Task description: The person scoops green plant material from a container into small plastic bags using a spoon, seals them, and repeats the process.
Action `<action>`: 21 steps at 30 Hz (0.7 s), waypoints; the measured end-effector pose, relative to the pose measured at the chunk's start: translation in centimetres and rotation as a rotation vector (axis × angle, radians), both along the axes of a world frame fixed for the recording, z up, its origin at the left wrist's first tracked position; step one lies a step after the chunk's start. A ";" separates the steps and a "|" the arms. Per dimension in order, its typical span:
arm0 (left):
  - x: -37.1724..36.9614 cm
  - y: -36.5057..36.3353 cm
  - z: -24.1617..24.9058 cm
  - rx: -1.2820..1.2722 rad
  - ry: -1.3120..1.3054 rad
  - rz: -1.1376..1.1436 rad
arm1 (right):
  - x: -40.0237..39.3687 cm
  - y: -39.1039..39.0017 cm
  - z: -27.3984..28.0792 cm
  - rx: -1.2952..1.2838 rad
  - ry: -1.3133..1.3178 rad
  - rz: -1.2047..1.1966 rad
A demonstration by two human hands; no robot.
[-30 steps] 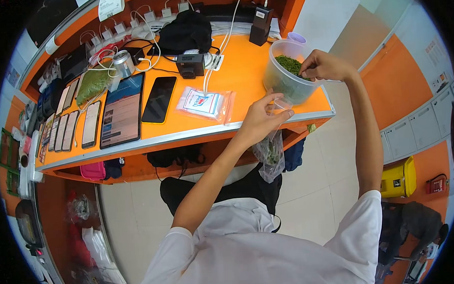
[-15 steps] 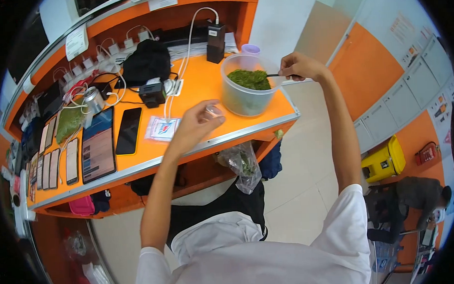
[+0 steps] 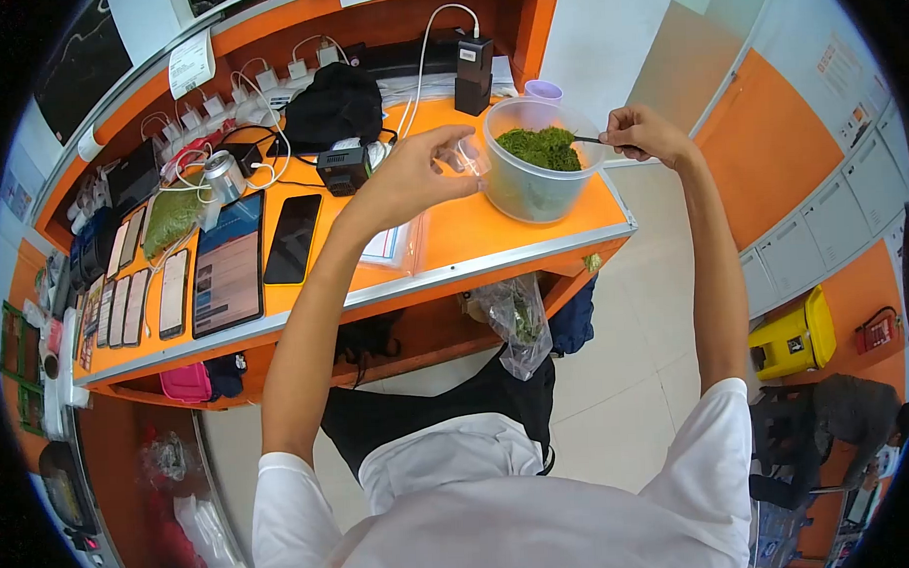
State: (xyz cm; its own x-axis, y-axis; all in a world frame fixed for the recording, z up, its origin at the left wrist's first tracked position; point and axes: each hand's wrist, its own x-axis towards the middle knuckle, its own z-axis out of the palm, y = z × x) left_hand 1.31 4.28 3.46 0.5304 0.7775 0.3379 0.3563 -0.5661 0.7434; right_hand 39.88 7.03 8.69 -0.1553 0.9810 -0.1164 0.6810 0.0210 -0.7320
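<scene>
My left hand [image 3: 411,180] is closed around a small clear plastic item [image 3: 467,157], thumb and fingers curled about it, just left of the tub. My right hand [image 3: 645,135] pinches the handle of a thin dark utensil [image 3: 592,140] over the tub's right rim. Its far end is hidden in finely shredded green leaf [image 3: 542,149]. The leaf lies heaped in a translucent round plastic tub [image 3: 537,199], which stands upright near the desk's right end. Under my left wrist lie flat clear plastic packets [image 3: 398,248], one with a printed label.
Left of my arm on the orange desk [image 3: 360,289] are a black phone [image 3: 293,240], a tablet [image 3: 230,267], several more phones, a can [image 3: 224,177] and cables. A purple cup [image 3: 544,91] stands behind the tub. A person [image 3: 845,421] sits at far right.
My left hand has moved up and right, bringing the clear plastic beside the tub. My right hand keeps its pinch on the utensil, and the camera view has shifted slightly.
</scene>
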 end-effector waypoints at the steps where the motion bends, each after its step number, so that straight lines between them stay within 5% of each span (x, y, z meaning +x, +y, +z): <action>1: 0.2 0.2 0.4 0.001 0.000 0.000 | 0.0 -0.1 0.0 0.003 0.004 -0.011; 21: 7.4 7.0 4.4 0.536 0.413 -0.035 | -0.1 -2.8 3.0 0.204 0.093 0.008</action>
State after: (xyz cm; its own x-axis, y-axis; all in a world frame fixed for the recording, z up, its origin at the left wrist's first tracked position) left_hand 8.76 11.26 7.89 0.7206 0.5390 0.4362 0.5257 -0.8348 0.1633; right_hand 39.79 4.20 11.67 -0.1639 0.9815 0.0991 0.6098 0.1798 -0.7719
